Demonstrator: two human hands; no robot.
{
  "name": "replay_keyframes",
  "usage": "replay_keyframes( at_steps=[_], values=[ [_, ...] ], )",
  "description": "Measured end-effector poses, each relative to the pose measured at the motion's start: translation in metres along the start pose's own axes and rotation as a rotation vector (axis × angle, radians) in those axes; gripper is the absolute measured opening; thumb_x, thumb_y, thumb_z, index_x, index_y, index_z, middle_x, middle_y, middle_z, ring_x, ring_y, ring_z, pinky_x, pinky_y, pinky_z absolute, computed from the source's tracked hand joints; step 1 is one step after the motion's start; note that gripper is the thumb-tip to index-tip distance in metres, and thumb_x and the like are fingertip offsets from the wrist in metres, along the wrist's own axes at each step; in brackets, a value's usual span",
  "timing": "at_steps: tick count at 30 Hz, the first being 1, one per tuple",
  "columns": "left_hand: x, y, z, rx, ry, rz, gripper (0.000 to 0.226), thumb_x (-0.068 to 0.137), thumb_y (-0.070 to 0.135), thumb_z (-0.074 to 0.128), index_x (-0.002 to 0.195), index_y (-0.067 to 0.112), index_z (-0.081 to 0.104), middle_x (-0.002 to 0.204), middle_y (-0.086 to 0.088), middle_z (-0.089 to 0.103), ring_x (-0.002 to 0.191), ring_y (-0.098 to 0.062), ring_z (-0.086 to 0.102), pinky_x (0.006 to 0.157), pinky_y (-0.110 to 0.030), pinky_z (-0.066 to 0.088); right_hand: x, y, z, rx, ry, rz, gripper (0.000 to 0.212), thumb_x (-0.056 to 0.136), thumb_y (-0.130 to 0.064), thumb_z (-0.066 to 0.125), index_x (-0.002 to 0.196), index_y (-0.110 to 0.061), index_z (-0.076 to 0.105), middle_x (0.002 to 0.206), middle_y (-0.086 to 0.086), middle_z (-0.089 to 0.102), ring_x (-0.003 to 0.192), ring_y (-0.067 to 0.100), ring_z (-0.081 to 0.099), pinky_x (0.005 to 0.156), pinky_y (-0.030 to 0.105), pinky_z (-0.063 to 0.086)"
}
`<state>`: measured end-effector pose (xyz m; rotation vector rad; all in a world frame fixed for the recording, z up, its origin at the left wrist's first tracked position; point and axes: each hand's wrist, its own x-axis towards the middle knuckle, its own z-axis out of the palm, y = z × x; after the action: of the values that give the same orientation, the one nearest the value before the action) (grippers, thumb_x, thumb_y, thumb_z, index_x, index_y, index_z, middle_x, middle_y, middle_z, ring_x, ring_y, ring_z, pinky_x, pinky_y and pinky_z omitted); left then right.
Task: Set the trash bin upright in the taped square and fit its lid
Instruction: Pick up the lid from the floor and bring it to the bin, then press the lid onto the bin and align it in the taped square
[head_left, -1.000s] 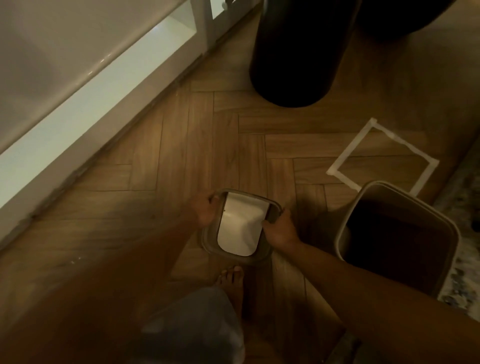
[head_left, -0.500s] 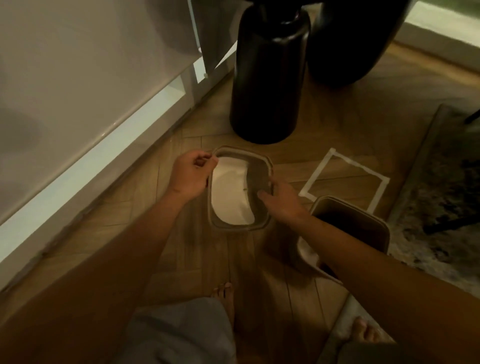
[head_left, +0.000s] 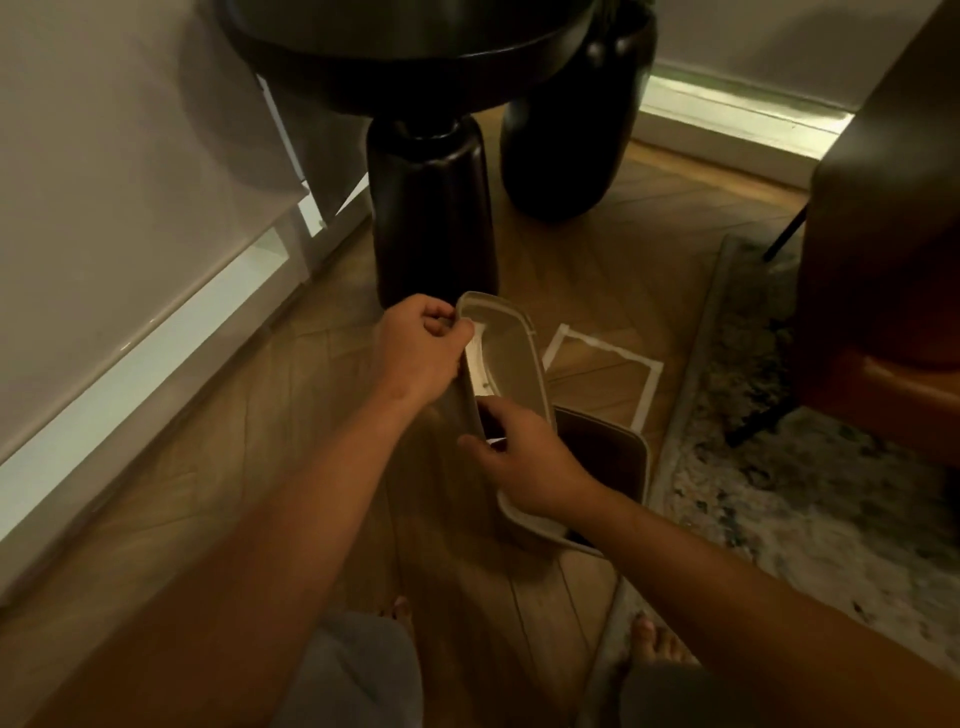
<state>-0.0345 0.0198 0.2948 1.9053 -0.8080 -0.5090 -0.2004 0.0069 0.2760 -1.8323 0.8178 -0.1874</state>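
Both hands hold the beige bin lid in the air, tilted, its hollow underside and white flap facing me. My left hand pinches the lid's far left edge. My right hand grips its near edge. Just below and to the right stands the beige trash bin, upright and open, its dark inside partly hidden by my right hand and the lid. The white taped square lies on the wood floor right behind the bin. The bin stands in front of the square, not inside it.
A black table with two thick legs stands just beyond the lid. A patterned rug lies along the right, with a brown chair on it. A white cabinet base runs along the left. My bare feet are near the bottom edge.
The lid went from lying on the floor to being lifted and tilted on edge, moving right over the bin's rim. My view rose and shifted forward.
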Motion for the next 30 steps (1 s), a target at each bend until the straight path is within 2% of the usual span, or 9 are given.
replay_keyframes(
  at_steps=[4, 6, 8, 10, 15, 19, 23, 26, 30],
  values=[
    [-0.010, 0.014, 0.017, 0.087, 0.060, 0.171, 0.018, 0.093, 0.040, 0.069, 0.103, 0.025, 0.065, 0.081, 0.011, 0.064, 0.071, 0.003, 0.063, 0.060, -0.008, 0.048, -0.012, 0.009, -0.029, -0.012, 0.156, -0.014, 0.022, 0.104, -0.017, 0.056, 0.124, -0.016, 0.066, 0.105, 0.000, 0.073, 0.087, 0.008, 0.070, 0.071, 0.024, 0.055],
    [-0.014, 0.015, 0.025, 0.174, 0.066, 0.326, 0.026, 0.093, 0.045, 0.066, 0.107, 0.022, 0.068, 0.091, 0.011, 0.061, 0.081, -0.002, 0.062, 0.069, -0.013, 0.050, -0.017, 0.014, -0.045, 0.039, 0.193, -0.005, 0.015, 0.104, -0.016, 0.056, 0.114, -0.019, 0.067, 0.095, -0.002, 0.072, 0.078, 0.004, 0.069, 0.061, 0.016, 0.051],
    [-0.014, 0.013, 0.033, 0.232, 0.034, 0.425, 0.033, 0.092, 0.046, 0.064, 0.113, 0.020, 0.069, 0.105, 0.005, 0.059, 0.097, -0.012, 0.061, 0.081, -0.028, 0.054, -0.021, 0.021, -0.061, 0.097, 0.220, 0.019, 0.014, 0.105, -0.016, 0.056, 0.106, -0.025, 0.067, 0.089, -0.007, 0.071, 0.074, -0.003, 0.068, 0.059, 0.013, 0.049],
    [-0.015, 0.010, 0.041, 0.250, -0.018, 0.446, 0.038, 0.093, 0.043, 0.064, 0.122, 0.019, 0.067, 0.119, -0.001, 0.059, 0.109, -0.018, 0.059, 0.090, -0.032, 0.053, -0.024, 0.028, -0.075, 0.198, 0.264, 0.058, 0.016, 0.105, -0.017, 0.056, 0.100, -0.025, 0.068, 0.084, -0.006, 0.072, 0.072, 0.001, 0.071, 0.059, 0.022, 0.055],
    [-0.022, 0.002, 0.074, 0.173, -0.167, 0.266, 0.061, 0.097, 0.053, 0.056, 0.148, 0.021, 0.046, 0.149, -0.005, 0.046, 0.128, -0.013, 0.046, 0.102, -0.032, 0.041, -0.029, 0.054, -0.105, 0.490, 0.416, 0.186, 0.026, 0.108, -0.025, 0.053, 0.123, -0.014, 0.070, 0.106, 0.007, 0.078, 0.097, 0.024, 0.077, 0.079, 0.040, 0.063],
    [-0.029, -0.017, 0.094, 0.101, -0.315, 0.075, 0.071, 0.099, 0.054, 0.051, 0.159, 0.022, 0.029, 0.162, -0.005, 0.034, 0.144, -0.023, 0.039, 0.103, -0.030, 0.034, -0.025, 0.079, -0.120, 0.813, 0.479, 0.261, 0.028, 0.109, -0.020, 0.050, 0.124, -0.009, 0.070, 0.110, 0.014, 0.078, 0.097, 0.027, 0.076, 0.073, 0.035, 0.062],
    [-0.031, -0.040, 0.103, 0.011, -0.382, -0.111, 0.090, 0.093, 0.065, 0.053, 0.163, 0.028, 0.010, 0.167, -0.004, 0.026, 0.146, -0.026, 0.037, 0.114, -0.044, 0.036, -0.019, 0.104, -0.124, 1.043, 0.480, 0.306, 0.028, 0.109, -0.015, 0.047, 0.126, -0.011, 0.069, 0.102, 0.007, 0.079, 0.085, 0.018, 0.076, 0.068, 0.029, 0.061],
    [-0.028, -0.052, 0.101, -0.075, -0.366, -0.232, 0.093, 0.084, 0.069, 0.062, 0.157, 0.028, 0.021, 0.152, -0.003, 0.046, 0.130, -0.021, 0.051, 0.106, -0.045, 0.048, -0.012, 0.122, -0.119, 1.157, 0.478, 0.361, 0.025, 0.110, -0.014, 0.046, 0.115, -0.015, 0.071, 0.086, 0.002, 0.078, 0.072, 0.014, 0.075, 0.062, 0.027, 0.060],
    [-0.031, -0.072, 0.097, -0.072, -0.476, -0.290, 0.099, 0.069, 0.067, 0.077, 0.151, 0.028, 0.036, 0.136, 0.005, 0.057, 0.127, -0.022, 0.057, 0.105, -0.046, 0.051, -0.006, 0.146, -0.106, 1.114, 0.460, 0.455, 0.026, 0.110, -0.019, 0.047, 0.118, -0.017, 0.072, 0.100, 0.004, 0.078, 0.086, 0.019, 0.073, 0.072, 0.033, 0.060]
  ],
)
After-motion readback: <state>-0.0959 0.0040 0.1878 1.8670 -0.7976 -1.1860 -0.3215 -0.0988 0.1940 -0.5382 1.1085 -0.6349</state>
